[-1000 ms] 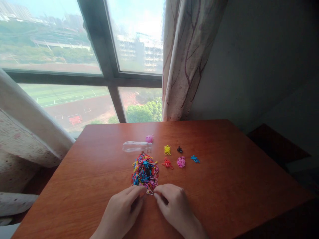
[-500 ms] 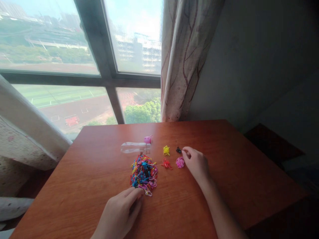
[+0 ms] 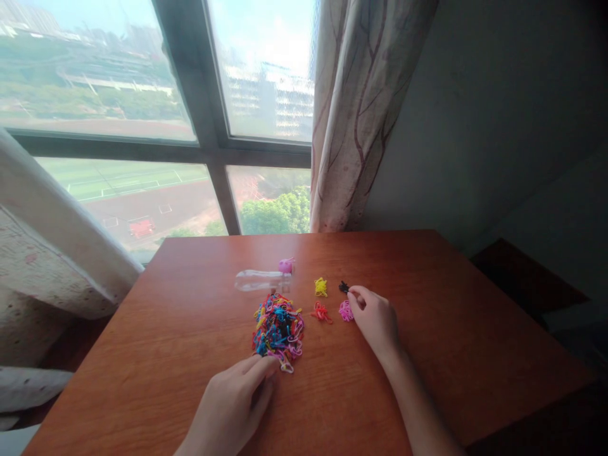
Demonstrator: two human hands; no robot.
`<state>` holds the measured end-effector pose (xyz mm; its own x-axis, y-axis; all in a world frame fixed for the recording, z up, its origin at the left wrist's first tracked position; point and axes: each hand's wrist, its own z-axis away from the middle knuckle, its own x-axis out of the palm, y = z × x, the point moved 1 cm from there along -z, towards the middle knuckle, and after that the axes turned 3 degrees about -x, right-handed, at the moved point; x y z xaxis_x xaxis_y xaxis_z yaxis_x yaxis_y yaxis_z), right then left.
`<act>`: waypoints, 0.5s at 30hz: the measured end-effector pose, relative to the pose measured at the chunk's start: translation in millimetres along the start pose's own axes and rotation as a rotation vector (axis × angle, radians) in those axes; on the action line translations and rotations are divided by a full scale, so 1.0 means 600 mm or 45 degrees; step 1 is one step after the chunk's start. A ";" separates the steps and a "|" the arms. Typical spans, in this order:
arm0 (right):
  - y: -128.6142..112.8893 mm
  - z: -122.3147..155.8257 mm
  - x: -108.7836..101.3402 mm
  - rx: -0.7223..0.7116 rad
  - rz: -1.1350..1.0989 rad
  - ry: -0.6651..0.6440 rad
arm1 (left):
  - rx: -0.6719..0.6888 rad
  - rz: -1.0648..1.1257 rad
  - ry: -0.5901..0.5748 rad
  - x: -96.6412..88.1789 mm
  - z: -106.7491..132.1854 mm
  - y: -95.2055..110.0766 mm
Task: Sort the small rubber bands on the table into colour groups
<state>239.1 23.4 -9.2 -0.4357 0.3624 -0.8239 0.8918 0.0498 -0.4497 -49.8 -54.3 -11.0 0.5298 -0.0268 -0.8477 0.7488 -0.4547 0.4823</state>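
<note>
A heap of small multicoloured plastic stitch markers [image 3: 278, 326] lies on the wooden table. At its near edge rests my left hand [image 3: 237, 392], fingers drawn together; whatever they hold is hidden. My right hand [image 3: 375, 313] reaches across to a small black pile [image 3: 343, 287], thumb and forefinger pinched at its right side. Any piece between those fingertips is too small to make out. Just below them is a pink pile [image 3: 346, 310], partly covered by the hand. Left of these sit a yellow pile [image 3: 321, 287] and a red pile [image 3: 322, 312].
A clear plastic bottle-shaped container [image 3: 261, 280] lies on its side behind the heap, beside a pink-purple cap [image 3: 285, 265]. The brown table [image 3: 190, 354] ends at a window with curtains [image 3: 346, 158]. A dark wall stands at the right.
The whole view has shifted slightly, so things appear a little farther right. My right fingertips have come slightly closer to the black pile. My left hand stays by the heap.
</note>
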 end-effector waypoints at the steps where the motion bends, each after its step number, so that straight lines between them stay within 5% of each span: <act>1: -0.004 0.007 0.000 -0.012 -0.032 0.012 | 0.002 -0.004 0.005 0.000 0.000 0.000; 15: -0.081 0.133 0.023 -0.230 -0.401 -0.150 | -0.003 -0.053 0.023 0.015 -0.011 0.008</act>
<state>179.8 -48.1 -26.2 -0.6934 0.1942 -0.6939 0.7146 0.3084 -0.6279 -39.0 -50.9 -14.7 0.5055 0.0080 -0.8628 0.7710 -0.4531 0.4475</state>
